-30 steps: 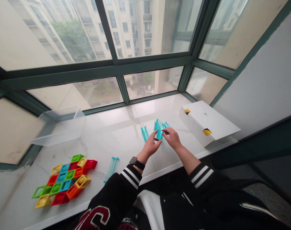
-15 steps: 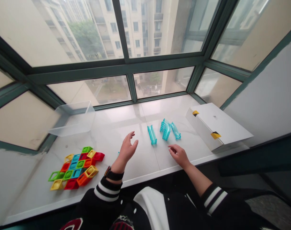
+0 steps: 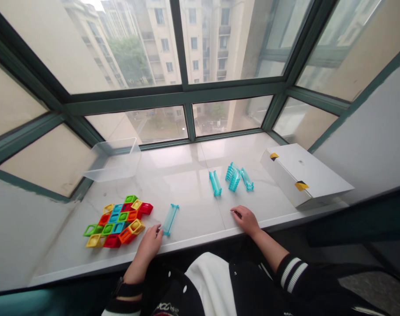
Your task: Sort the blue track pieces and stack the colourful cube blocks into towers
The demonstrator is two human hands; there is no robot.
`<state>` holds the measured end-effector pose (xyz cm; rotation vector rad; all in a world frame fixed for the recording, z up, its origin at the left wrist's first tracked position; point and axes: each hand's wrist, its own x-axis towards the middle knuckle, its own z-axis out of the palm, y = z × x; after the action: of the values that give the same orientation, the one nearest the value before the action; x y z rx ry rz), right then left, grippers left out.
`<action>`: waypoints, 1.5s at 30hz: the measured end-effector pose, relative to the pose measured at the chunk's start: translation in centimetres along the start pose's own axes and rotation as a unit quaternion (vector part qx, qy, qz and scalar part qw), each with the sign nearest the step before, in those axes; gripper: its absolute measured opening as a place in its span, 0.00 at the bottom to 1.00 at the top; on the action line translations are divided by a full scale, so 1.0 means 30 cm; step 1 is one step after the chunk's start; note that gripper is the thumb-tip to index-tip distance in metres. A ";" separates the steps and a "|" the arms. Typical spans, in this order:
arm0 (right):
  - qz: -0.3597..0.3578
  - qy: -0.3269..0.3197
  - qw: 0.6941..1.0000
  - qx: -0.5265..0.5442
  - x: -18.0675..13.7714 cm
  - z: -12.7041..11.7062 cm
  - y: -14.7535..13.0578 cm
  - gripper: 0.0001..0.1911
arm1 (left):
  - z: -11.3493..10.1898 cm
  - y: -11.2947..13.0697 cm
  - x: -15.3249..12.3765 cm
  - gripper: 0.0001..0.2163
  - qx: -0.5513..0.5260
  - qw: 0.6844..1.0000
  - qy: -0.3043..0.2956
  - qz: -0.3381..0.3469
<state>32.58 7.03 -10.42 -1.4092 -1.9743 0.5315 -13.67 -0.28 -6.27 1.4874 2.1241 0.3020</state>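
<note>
My left hand is low over the near left part of the white counter, its fingertips at the near end of a translucent teal track piece. That piece lies slanted on the counter; whether the fingers touch it, I cannot tell. Thumb and forefinger look slightly apart. My right hand rests near the front edge with loosely bent fingers and nothing in them. Beyond it lie a straight teal track piece, a group of curved teal pieces standing together, and another straight teal piece.
Left of my left hand is a cluster of red, yellow, green, blue and orange blocks. A clear plastic bin stands behind them by the window. At the right is a white box with yellow-and-black tabs.
My left hand has moved down and left, uncovering the teal track piece it was hiding. My right hand has barely moved. The whole view has shifted slightly.
</note>
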 end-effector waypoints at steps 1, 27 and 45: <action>0.000 0.001 1.000 -0.001 -0.002 -0.001 -0.003 0.12 | 0.008 0.005 -0.003 0.18 -0.003 1.000 -0.004 0.007; -0.092 -0.165 0.981 0.036 0.157 0.328 -0.334 0.24 | 0.209 0.334 -0.025 0.15 -0.211 0.964 -0.092 0.133; -0.046 -0.069 0.990 0.117 0.049 0.084 -0.269 0.11 | 0.275 0.458 -0.097 0.27 -0.324 0.905 -0.165 0.223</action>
<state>25.02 5.76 -6.54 -1.1585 -1.9985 0.8101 2.54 1.21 -5.95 1.4530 1.2183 0.7748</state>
